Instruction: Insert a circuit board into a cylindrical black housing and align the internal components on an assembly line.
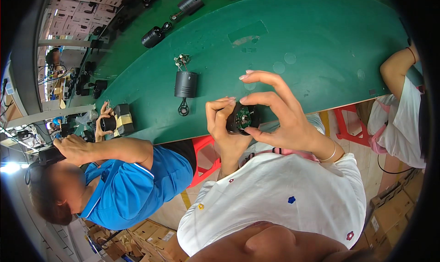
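Note:
Near the front edge of the green table, my left hand (223,126) is wrapped round a black cylindrical housing (234,122). Its open end faces up and to the right, showing a round green circuit board (246,118) inside. My right hand (286,113) curves over that end, thumb and index finger at opposite sides of the board; the other fingers stretch outward. Whether those two fingertips press on the board or on the housing rim is hard to make out. To the left lies a dark grey cylindrical unit (186,84), with loose wires and small parts (182,60) at its far end and a black loop at its near end.
Similar black cylinders (153,36) line a green strip (137,55) beyond the table (321,41). At the left, a co-worker in a blue shirt (137,184) holds a black round part (108,124). Another person's arm (398,71) rests at the right edge. Red stools (350,124) stand below.

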Motion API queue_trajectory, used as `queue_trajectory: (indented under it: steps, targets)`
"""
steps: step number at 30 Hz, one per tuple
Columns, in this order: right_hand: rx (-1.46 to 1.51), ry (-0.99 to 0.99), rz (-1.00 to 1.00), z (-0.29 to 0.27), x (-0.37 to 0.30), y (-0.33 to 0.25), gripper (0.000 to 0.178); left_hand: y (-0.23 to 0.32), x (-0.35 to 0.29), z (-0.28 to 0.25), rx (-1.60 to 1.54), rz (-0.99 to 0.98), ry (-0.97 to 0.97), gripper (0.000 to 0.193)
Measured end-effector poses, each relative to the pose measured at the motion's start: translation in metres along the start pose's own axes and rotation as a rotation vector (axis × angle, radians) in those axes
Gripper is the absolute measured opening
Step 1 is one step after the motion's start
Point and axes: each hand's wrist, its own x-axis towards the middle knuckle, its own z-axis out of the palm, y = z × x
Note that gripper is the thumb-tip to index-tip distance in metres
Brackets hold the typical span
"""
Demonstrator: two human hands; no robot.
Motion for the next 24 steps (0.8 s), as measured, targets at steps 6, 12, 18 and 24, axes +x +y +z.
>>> queue_trajectory:
  steps: [6,12,18,24]
  targets:
    - [-0.155,0.044,-0.107,0.001,-0.002,0.003,0.052,0.003,-0.002,0.001,0.022,-0.022,0.015,0.049]
    - [-0.002,0.029,0.004,0.002,-0.005,0.005,0.056,0.004,-0.002,0.001,0.043,0.047,0.048,0.053]
    - [0.457,-0.113,0.448,-0.006,0.002,0.009,0.065,-0.001,-0.006,0.007,-0.134,0.055,0.089,0.056]
    - [0.653,-0.306,0.685,-0.010,0.007,0.021,0.074,-0.006,-0.005,0.006,-0.059,0.095,0.041,0.059]
